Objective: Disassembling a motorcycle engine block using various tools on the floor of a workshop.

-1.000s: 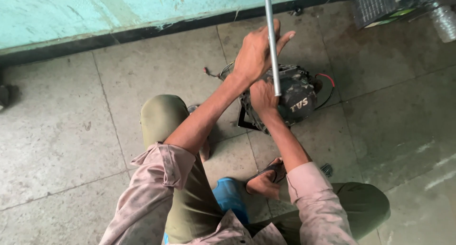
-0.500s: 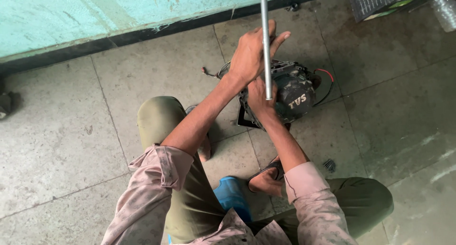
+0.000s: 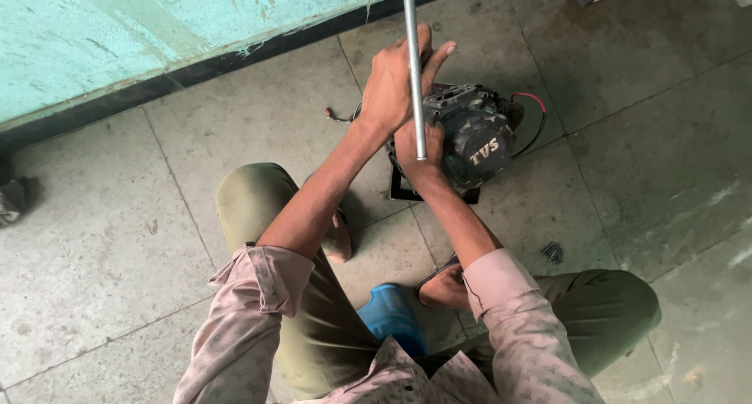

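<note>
Together, two hands, left hand [image 3: 392, 86] and right hand [image 3: 413, 149], clench fingers around one metal rod [image 3: 413, 51] over one engine [image 3: 474, 134].

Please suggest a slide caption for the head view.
Both hands, left hand and right hand, grip a metal rod over a small engine.

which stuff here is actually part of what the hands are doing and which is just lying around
In use:
- left hand gripping the metal rod
- right hand on the rod's lower end, against the engine
- dark engine on the tiled floor

Lying about:
- small dark metal part
- crumpled rag
- blue stool
</note>
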